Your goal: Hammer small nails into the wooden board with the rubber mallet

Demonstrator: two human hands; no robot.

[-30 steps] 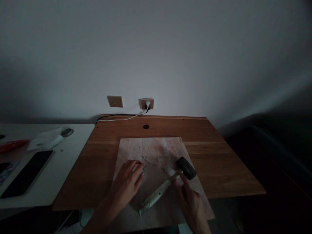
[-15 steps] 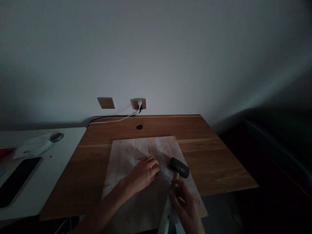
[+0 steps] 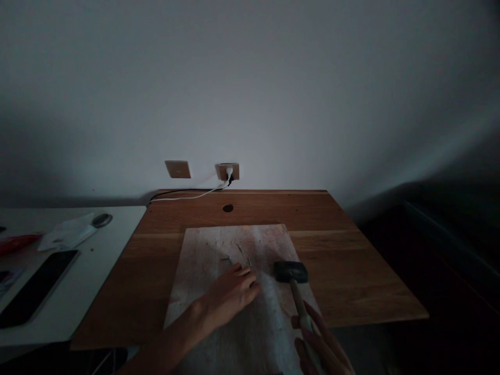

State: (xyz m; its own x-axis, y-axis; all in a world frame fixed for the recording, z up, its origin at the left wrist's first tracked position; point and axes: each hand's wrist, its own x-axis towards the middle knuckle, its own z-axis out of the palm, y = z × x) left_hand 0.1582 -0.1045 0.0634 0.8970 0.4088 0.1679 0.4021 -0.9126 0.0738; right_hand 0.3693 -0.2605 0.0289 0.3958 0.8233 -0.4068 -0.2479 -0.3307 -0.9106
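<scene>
My right hand (image 3: 322, 338) is wrapped round the pale handle of a rubber mallet (image 3: 291, 272). Its black head rests on or just over the right side of a worn wooden board (image 3: 191, 281); I cannot tell whether it touches. My left hand (image 3: 234, 291) is low over the middle of the board, fingers curled together and pointing right. Whatever its fingertips hold, if anything, is hidden. Just beyond them are small thin metal pieces like nails or screws (image 3: 240, 248), several in all. A row of small dark dots runs across the board's far part.
The board lies on a brown wooden desk (image 3: 359, 271) with a round cable hole (image 3: 227, 208). Cables (image 3: 187, 197) run to a wall socket (image 3: 228, 171). At left, a white table (image 3: 74, 281) bears a phone (image 3: 39, 286), a plastic bag (image 3: 68, 232) and a dark oval object (image 3: 102, 220).
My right hand and the mallet have shifted right, and the handle now leans the other way. My left hand has drawn slightly back, showing more of the small metal pieces. The view has tilted slightly.
</scene>
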